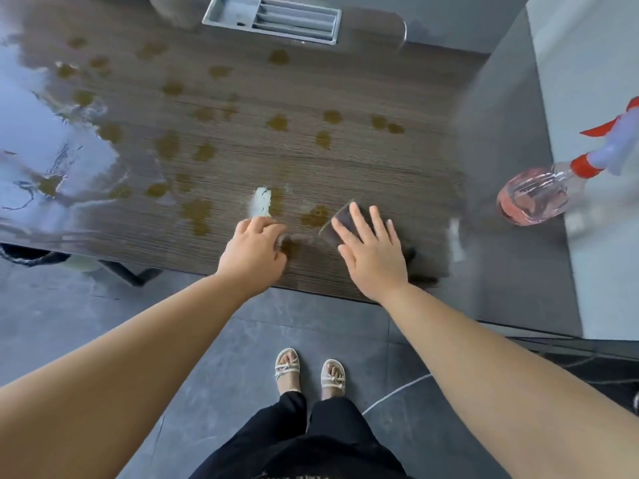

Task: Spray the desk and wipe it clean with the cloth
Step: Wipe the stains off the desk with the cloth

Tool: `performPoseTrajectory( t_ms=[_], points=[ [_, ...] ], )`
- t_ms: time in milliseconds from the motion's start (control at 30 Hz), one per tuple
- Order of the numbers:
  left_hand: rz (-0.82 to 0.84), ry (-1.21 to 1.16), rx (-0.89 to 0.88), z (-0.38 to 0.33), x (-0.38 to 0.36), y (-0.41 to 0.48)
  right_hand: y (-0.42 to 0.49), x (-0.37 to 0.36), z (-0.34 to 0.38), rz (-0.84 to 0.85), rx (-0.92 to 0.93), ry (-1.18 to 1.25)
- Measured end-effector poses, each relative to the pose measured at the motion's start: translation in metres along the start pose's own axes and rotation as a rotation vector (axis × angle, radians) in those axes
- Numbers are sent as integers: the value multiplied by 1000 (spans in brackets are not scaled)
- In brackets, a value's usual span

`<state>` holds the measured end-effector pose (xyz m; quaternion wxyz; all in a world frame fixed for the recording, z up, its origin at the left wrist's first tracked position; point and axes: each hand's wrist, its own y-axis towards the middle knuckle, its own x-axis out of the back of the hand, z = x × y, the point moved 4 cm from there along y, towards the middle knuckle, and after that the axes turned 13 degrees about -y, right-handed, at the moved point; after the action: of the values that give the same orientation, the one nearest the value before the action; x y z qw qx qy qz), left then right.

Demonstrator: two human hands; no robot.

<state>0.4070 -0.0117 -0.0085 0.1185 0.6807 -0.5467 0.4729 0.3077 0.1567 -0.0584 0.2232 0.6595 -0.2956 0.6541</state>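
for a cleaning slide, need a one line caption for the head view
Right hand presses a dark cloth onto the stained desk, left hand beside it, spray bottle at right.

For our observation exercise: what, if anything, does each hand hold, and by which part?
The right hand lies flat on the dark cloth, pressing its top, not gripping. The left hand is curled; blur hides any hold.

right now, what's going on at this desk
A person is wiping the dark wood-grain desk. The right hand presses flat on a dark brown cloth near the front edge; the left hand rests beside it, fingers curled. Many yellow-brown stains dot the surface. The clear spray bottle of pink liquid sits aside at the right.
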Motion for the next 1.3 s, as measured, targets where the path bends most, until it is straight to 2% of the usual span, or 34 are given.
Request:
performPoseTrajectory(
  t_ms=[33,67,100,167,233,267,300,333,433,467,500,533,633,667,700,733,800,867,900,967,1067,1100,1133,1167,1267,1300],
  points=[
    [-15,1,38,5,0,-4,-7,-2,-2,-44,179,-36],
    [-20,5,74,10,-1,-8,-11,-5,-13,-82,261,-56],
    [-27,5,106,14,-2,-13,-14,-7,-29,-127,235,-57],
    [-46,-2,145,20,-3,-20,-15,-6,-60,-140,-74,16],
    [-58,-12,167,23,-4,-24,-11,-4,-63,-67,-401,70],
    [-58,-19,177,24,-4,-25,-9,-5,-53,-23,-468,67],
    [-59,-28,189,25,-5,-26,-8,-4,-38,8,-418,26],
    [-60,-39,201,25,-6,-27,-9,-4,-22,-2,-266,-16],
    [-34,-43,215,26,-6,-29,-19,-10,-10,-53,337,-120],
    [-8,-23,210,27,-7,-29,-18,-11,-20,-35,443,-141],
    [19,3,203,27,-7,-29,-12,-11,-32,-18,450,-155],
    [47,29,196,28,-7,-30,-4,-8,-43,-5,366,-149],
    [108,73,188,30,-5,-29,31,-1,-49,58,-130,-71],
    [125,82,188,31,-5,-29,36,2,-38,72,-245,-51],
    [137,87,191,31,-4,-29,40,4,-24,84,-275,-43],
    [150,94,193,31,-4,-28,39,4,-10,77,-214,-52],
    [169,105,196,30,-3,-28,30,2,8,36,93,-77],
    [191,111,192,29,-2,-29,21,0,-2,28,382,-84],
    [197,114,191,29,-2,-30,25,1,-12,37,449,-93],
    [202,110,189,28,-1,-30,41,0,-31,26,348,-111],
    [205,114,191,28,-2,-29,64,3,-24,55,-130,-77],
    [206,116,190,28,-2,-29,66,6,-10,68,-215,-61],
    [207,115,192,29,-3,-29,64,8,6,74,-199,-51],
    [204,112,193,29,-2,-30,61,7,21,54,-80,-46],
    [210,107,187,30,-2,-30,35,4,33,0,494,-66],
    [216,108,185,30,-2,-31,32,4,24,0,602,-91]
  ],
)
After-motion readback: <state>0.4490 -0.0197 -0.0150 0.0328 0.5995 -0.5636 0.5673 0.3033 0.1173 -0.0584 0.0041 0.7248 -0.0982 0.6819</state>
